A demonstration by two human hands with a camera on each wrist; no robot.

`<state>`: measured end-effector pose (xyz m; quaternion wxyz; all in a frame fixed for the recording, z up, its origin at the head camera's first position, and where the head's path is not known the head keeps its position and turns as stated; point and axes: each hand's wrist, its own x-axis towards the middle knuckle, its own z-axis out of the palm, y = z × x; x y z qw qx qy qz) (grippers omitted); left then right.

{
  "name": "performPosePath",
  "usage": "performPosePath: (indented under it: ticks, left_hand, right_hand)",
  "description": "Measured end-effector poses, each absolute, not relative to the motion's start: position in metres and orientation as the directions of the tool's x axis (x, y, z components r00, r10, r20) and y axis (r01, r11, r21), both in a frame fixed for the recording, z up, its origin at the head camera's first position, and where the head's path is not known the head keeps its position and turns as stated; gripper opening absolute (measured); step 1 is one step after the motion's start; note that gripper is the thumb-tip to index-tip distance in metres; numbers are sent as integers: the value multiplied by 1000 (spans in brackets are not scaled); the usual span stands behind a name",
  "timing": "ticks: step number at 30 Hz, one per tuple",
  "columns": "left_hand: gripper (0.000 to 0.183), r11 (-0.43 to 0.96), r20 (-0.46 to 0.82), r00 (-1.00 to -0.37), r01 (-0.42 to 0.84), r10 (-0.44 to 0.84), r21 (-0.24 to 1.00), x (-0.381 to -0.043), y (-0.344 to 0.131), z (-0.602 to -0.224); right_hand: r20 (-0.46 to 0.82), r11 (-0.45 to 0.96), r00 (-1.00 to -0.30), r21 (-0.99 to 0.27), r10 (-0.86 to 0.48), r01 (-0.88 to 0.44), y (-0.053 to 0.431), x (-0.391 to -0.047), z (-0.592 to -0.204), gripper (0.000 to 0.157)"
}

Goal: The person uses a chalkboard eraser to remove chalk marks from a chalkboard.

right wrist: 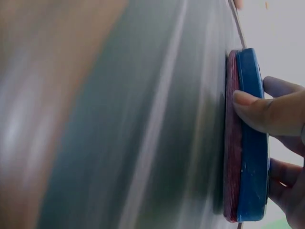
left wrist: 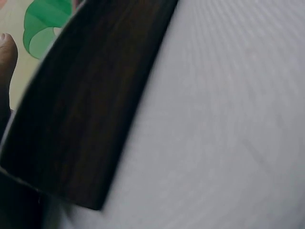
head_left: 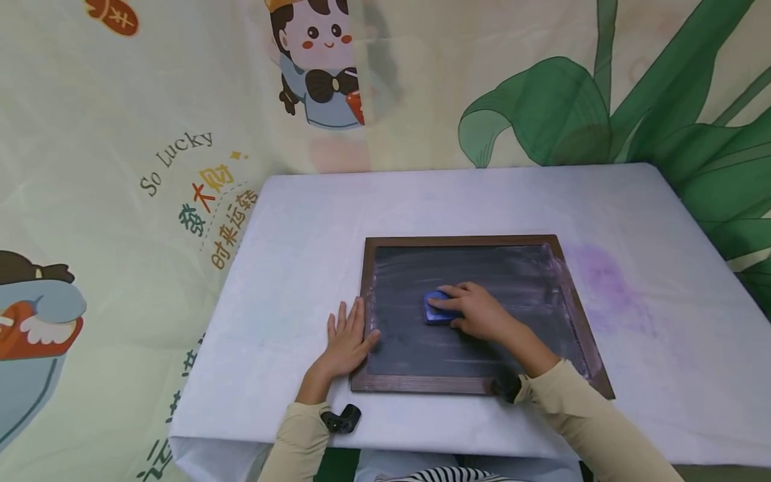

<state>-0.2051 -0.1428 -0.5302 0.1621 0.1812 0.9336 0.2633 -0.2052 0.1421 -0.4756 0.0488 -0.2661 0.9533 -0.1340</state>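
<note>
A blackboard (head_left: 415, 355) in a brown wooden frame lies flat on the table, its dark surface smeared with chalk dust. My right hand (head_left: 484, 313) grips a blue chalkboard eraser (head_left: 435, 314) against the board, left of its middle. Up close in the right wrist view, the thumb presses one side of the eraser (right wrist: 252, 157), whose reddish felt pad (right wrist: 232, 143) faces the board. My left hand (head_left: 346, 345) rests with spread, straight fingers on the frame's left edge. The left wrist view shows the dark frame (left wrist: 90, 100) and a bit of thumb (left wrist: 6, 57).
A white cloth (head_left: 301, 234) covers the table, with a purple powdery stain (head_left: 605, 284) right of the board. Small black devices sit at both wrists, the left one (head_left: 341, 419) by the table's front edge. A printed curtain (head_left: 415, 87) hangs behind.
</note>
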Motion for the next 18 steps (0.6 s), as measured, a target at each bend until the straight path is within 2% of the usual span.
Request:
performPosePath:
  ticks: [9, 18]
  left_hand:
    - [77, 812, -223, -881, 252, 418, 526, -205, -140, -527]
    - [76, 822, -253, -876, 237, 412, 517, -203, -145, -525]
  right_hand:
    - [-59, 810, -829, -260, -557, -526, 58, -215, -470, 53]
    - [-72, 834, -843, -214, -533, -509, 39, -208, -471, 54]
